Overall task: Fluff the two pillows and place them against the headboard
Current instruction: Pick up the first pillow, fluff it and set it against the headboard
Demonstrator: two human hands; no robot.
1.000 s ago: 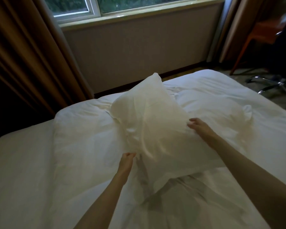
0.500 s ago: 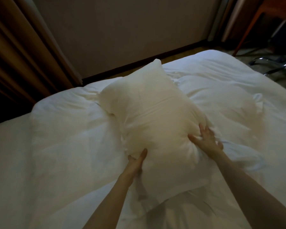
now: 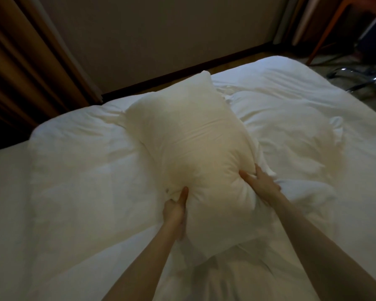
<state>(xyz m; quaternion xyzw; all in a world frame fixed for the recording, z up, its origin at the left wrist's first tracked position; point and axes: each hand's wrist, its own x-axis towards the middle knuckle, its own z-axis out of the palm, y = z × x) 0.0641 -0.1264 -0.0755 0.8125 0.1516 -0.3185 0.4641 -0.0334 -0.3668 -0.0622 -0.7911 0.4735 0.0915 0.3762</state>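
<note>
A plump white pillow (image 3: 189, 144) lies lengthways on the white duvet (image 3: 78, 192) in the middle of the bed, one corner pointing toward the far wall. My left hand (image 3: 176, 209) pinches its near left side with the thumb pressed into the fabric. My right hand (image 3: 258, 183) grips its near right side, fingers dug in so the cover puckers. A second pillow-like white mound (image 3: 291, 135) lies to the right, partly behind the first. No headboard is in view.
Brown curtains (image 3: 24, 68) hang at the left and a beige wall (image 3: 161, 33) runs behind the bed. At the far right stand an orange chair leg (image 3: 326, 29) and a chrome chair base (image 3: 365, 81) on the floor.
Both hands have squeezed inward and closed on the pillow's near end, bunching it up. The view has tilted down, so the window is out of sight.
</note>
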